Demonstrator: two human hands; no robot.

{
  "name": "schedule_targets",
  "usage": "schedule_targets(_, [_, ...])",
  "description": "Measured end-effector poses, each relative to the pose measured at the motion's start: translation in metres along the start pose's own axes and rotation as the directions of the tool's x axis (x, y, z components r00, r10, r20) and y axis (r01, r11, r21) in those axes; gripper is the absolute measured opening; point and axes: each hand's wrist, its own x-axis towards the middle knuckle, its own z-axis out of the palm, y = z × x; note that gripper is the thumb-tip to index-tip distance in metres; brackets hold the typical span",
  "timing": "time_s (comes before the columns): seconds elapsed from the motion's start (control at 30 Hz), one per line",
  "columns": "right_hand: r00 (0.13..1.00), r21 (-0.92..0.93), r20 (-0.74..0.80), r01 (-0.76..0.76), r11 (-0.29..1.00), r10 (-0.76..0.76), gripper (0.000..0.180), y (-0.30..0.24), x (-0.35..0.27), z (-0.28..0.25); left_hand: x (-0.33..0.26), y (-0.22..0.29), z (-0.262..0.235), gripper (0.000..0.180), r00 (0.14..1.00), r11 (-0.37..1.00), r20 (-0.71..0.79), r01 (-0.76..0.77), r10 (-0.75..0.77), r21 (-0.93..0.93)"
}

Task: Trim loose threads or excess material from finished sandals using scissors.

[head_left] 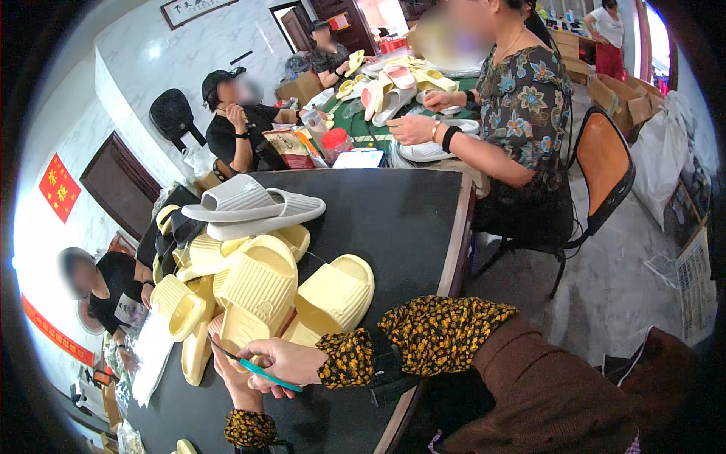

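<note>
Currently | your right hand (283, 362) fingers clamped on thin teal-handled tool (261, 372) | left hand (231, 374) fingers pinching pale-yellow ribbed foam slipper (253, 295) | judged mid-pile: several yellow slippers heaped on black worktop (393, 219), two grey (253, 206) stacked.

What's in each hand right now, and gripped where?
Right hand holds a thin teal tool near its middle, between the fingers. Left hand lies under a pale yellow slipper at its near end; the grip itself is hidden.

Two grey slippers (253, 204) stacked; roughly eight pale yellow slippers (257, 291), pile hides exact count; one teal tool (261, 372).
</note>
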Motion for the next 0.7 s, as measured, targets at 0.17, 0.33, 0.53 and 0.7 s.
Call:
schedule_targets(0.17, [0.998,0.04,0.06,0.021,0.999,-0.023,0.051,-0.004,0.0,0.006,-0.015,0.005,0.017,0.053,0.978,0.986,-0.128,-0.16,0.165,0.047])
schedule_targets(0.33, [0.997,0.049,0.067,0.041,0.998,-0.045,0.051,-0.011,-0.005,0.006,-0.045,0.026,0.048,0.058,0.951,0.966,0.174,-0.244,0.257,-0.089])
schedule_targets(0.53, [0.998,0.084,0.053,0.033,0.996,-0.038,0.05,-0.009,-0.003,0.003,-0.042,0.028,0.077,0.056,0.963,0.962,0.029,-0.264,0.267,-0.069])
schedule_targets(0.7, [0.995,0.089,0.079,0.06,0.994,-0.068,0.048,-0.018,-0.006,0.003,-0.034,0.033,0.093,0.057,0.939,0.939,-0.086,-0.323,0.333,0.117])
